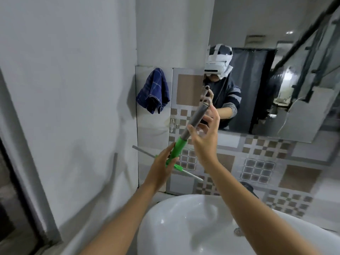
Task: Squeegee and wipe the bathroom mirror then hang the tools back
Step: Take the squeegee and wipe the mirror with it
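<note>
Left hand (161,162) grip wrapped round the green neck of the grey-and-green plastic squeegee (195,119), blade low by tiles, left of the rectangular wall mirror (276,85). Right hand (204,144) grip spread at the shaft, contact unclear. Blue checked cloth (153,91) already hung. Prob. hang-back step; next: loop onto the small metal wall hook (172,124).

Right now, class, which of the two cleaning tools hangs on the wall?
The dark blue checked cloth, hanging left of the mirror; the green-and-grey squeegee is being held instead.
</note>
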Action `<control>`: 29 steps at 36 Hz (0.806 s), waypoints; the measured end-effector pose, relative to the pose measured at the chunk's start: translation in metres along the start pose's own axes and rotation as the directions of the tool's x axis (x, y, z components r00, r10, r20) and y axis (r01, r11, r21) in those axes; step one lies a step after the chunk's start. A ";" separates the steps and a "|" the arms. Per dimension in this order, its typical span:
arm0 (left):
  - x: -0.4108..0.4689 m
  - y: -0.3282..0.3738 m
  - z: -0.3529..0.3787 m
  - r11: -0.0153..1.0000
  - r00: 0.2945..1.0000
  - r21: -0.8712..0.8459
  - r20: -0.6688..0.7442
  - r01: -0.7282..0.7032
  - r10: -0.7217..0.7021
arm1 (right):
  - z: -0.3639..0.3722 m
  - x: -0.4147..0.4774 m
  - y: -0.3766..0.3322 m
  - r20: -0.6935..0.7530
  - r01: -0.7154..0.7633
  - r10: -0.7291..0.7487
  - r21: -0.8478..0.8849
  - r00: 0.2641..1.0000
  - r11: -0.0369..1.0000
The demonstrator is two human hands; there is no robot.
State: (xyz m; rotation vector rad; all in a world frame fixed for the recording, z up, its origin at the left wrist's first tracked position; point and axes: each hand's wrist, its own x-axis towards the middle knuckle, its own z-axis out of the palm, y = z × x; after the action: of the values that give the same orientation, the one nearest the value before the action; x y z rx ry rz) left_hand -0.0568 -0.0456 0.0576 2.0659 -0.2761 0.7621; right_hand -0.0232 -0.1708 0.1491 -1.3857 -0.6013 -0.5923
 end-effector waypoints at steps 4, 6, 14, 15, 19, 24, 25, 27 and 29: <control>0.010 0.020 -0.014 0.999 0.999 0.053 0.044 -0.014 0.012 | -0.030 0.008 -0.020 -0.017 0.009 -0.008 0.024 1.000 1.000; 0.016 0.028 -0.019 0.994 0.995 0.075 0.076 -0.074 0.068 | -0.045 0.009 -0.027 -0.053 -0.016 0.016 0.000 0.998 1.000; 0.039 0.051 -0.029 0.893 0.953 0.341 0.182 -0.293 0.243 | -0.117 0.014 -0.046 -0.005 -0.012 0.011 -0.274 1.000 0.962; 0.042 0.055 -0.030 0.875 0.945 0.363 0.191 -0.320 0.266 | -0.125 0.013 -0.049 0.008 -0.020 0.024 -0.347 1.000 0.938; 0.050 0.073 -0.024 0.795 0.913 0.449 0.225 -0.407 0.341 | -0.156 0.010 -0.056 0.053 -0.031 0.070 -0.531 0.996 0.847; 0.064 0.093 -0.013 0.704 0.855 0.486 0.296 -0.518 0.425 | -0.187 0.008 -0.060 0.135 0.042 0.078 -0.713 0.988 0.700; 0.066 0.097 -0.011 0.687 0.843 0.488 0.314 -0.538 0.437 | -0.191 0.008 -0.061 0.181 0.084 0.080 -0.745 0.980 0.661; 0.072 0.105 -0.006 0.677 0.833 0.485 0.337 -0.553 0.439 | -0.197 0.008 -0.063 0.250 0.140 0.099 -0.780 0.963 0.610; 0.078 0.111 -0.002 0.683 0.831 0.473 0.338 -0.556 0.442 | -0.201 0.007 -0.066 0.274 0.169 0.108 -0.809 0.956 0.563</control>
State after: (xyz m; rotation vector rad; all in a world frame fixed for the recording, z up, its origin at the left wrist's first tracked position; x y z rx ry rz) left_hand -0.0472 -0.1015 0.1807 2.6744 -0.8563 1.0602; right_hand -0.0553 -0.3770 0.1831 -2.4191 -0.6026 -0.7472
